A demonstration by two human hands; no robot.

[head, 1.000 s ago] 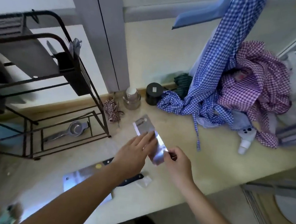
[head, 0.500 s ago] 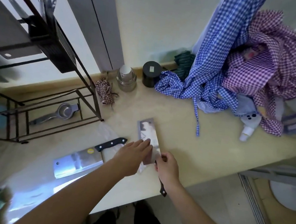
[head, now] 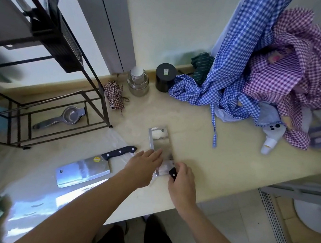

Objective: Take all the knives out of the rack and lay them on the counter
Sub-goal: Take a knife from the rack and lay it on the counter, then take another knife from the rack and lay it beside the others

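At counter (head: 220, 167) front edge: right hand (head: 183, 181) wrapped round black handle of second cleaver (head: 160, 143), fingers closed on it; left hand (head: 145, 167) flat, fingers straight, pressing on same blade, gripping nothing. Blade lying flat on counter, hole end pointing away toward wall. Just left of that cleaver, apart from it: first cleaver (head: 83, 172), flat on counter, black riveted handle angled up-right, yellow sticker near handle. Further left of cleavers: black wire rack (head: 98, 99), metal squeezer (head: 65, 117) on its bottom tier, dark utensil holder (head: 59, 37) up top with a fork. Behind second cleaver by wall: small checked bundle (head: 114, 96), glass jar (head: 138, 82), black canister (head: 165, 77). Right of cleaver: blue checked cloth (head: 230, 73), purple checked cloth (head: 291, 75), white spray bottle (head: 271, 138).
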